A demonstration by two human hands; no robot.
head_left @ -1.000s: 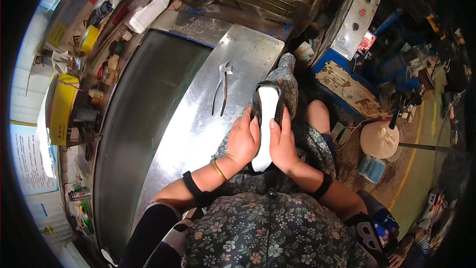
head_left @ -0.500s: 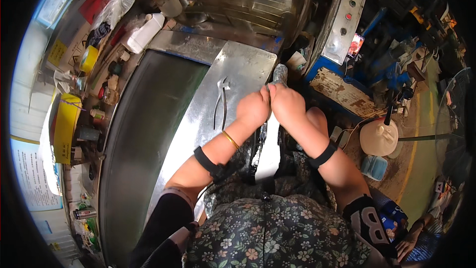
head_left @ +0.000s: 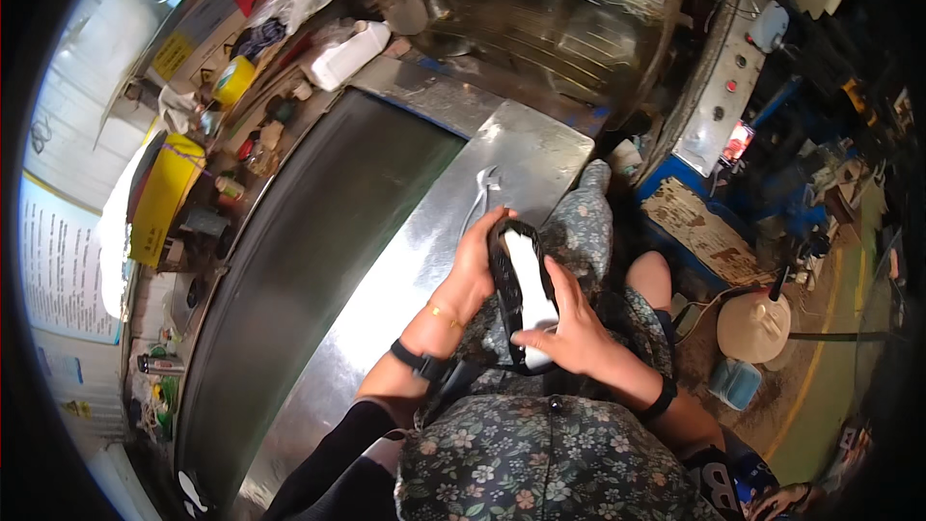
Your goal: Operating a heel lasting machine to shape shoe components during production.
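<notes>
A black shoe upper (head_left: 500,275) surrounds a long white sole-shaped piece (head_left: 530,282), held above my lap. My left hand (head_left: 473,265) grips its left side near the far end, the fingers partly hidden behind it. On the right side, my right hand (head_left: 576,333) lies along the upper with its fingers extended, while its thumb presses on the white piece near the close end. A pair of metal pincers (head_left: 485,183) lies on the shiny metal plate (head_left: 521,145) just beyond my left hand, their handles partly covered.
Left of the plate runs a dark conveyor belt (head_left: 338,203). A cluttered shelf beyond it bears a white plastic bottle (head_left: 349,56) and yellow tape (head_left: 232,82). On the right stand a control panel (head_left: 728,77), a pale jug (head_left: 752,328) and a blue container (head_left: 735,384).
Both hands were close together at the far end of the shoe upper; now they are apart on its two sides. The upper has come nearer and tilted. The head view has shifted.
</notes>
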